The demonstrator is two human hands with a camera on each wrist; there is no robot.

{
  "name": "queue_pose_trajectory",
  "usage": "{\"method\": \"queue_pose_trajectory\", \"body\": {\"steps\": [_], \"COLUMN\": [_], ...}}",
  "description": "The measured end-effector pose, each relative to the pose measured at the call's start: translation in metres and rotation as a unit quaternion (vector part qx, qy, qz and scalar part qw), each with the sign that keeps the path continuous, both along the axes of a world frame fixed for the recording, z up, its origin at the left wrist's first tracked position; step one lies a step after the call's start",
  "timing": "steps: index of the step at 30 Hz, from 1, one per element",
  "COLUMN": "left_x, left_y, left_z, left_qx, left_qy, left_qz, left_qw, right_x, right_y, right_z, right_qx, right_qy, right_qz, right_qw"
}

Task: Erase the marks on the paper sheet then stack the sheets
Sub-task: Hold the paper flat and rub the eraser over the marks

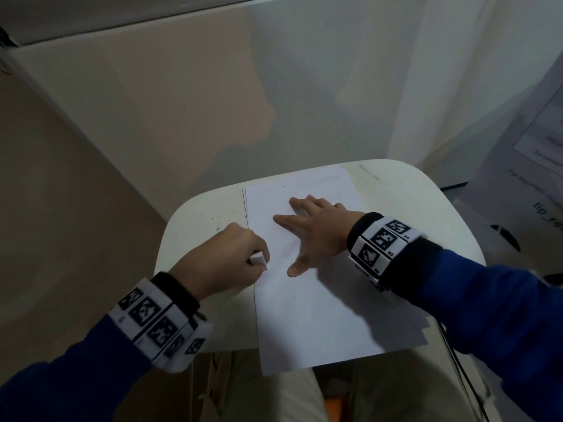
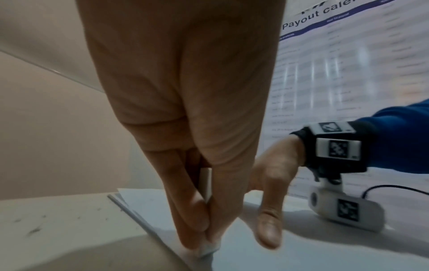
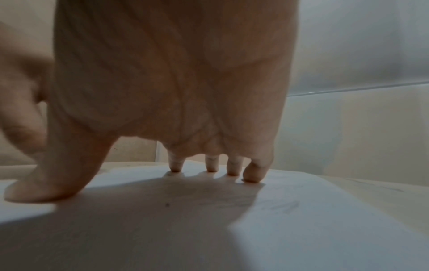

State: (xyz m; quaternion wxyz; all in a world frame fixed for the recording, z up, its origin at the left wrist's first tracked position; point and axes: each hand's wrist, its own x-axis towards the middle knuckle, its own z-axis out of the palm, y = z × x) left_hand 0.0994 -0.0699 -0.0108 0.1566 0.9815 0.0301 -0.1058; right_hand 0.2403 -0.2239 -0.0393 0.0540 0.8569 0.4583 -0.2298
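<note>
White paper sheets [image 1: 316,315] lie stacked on a small white table [image 1: 426,214], the top one overhanging the near edge. My left hand [image 1: 225,263] pinches a white eraser [image 1: 259,259] and presses its tip [image 2: 209,247] onto the top sheet [image 2: 301,256] near its left edge. My right hand [image 1: 316,229] lies flat on the sheet with fingers spread, its fingertips [image 3: 253,176] and thumb pressing the paper [image 3: 301,229]. Faint grey pencil smudges [image 3: 285,207] show on the sheet beside the right hand.
Dark eraser crumbs [image 1: 219,219] are scattered on the table left of the sheets. A printed poster [image 1: 545,166] hangs at the right. A black cable [image 1: 457,360] runs off the table's right side. Walls stand behind and to the left.
</note>
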Motion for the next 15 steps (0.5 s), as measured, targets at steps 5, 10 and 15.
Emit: {"method": "queue_pose_trajectory", "body": {"steps": [5,10,15], "left_x": [0.03,0.023,0.006], "left_y": [-0.004,-0.014,-0.021], "left_z": [0.003,-0.008,-0.005], "left_qx": [-0.006,-0.011,-0.015], "left_qy": [-0.083,-0.067,-0.017], "left_qz": [0.042,0.048,-0.014], "left_qw": [0.996,0.997,1.0], "right_x": [0.0,0.001,0.001], "right_y": [0.001,0.0,-0.003], "right_z": [-0.001,-0.002,-0.001], "right_qx": [0.005,0.006,0.005], "right_qy": [-0.001,0.0,0.013], "right_qz": [-0.003,0.0,0.0], "right_qw": [1.0,1.0,1.0]}}
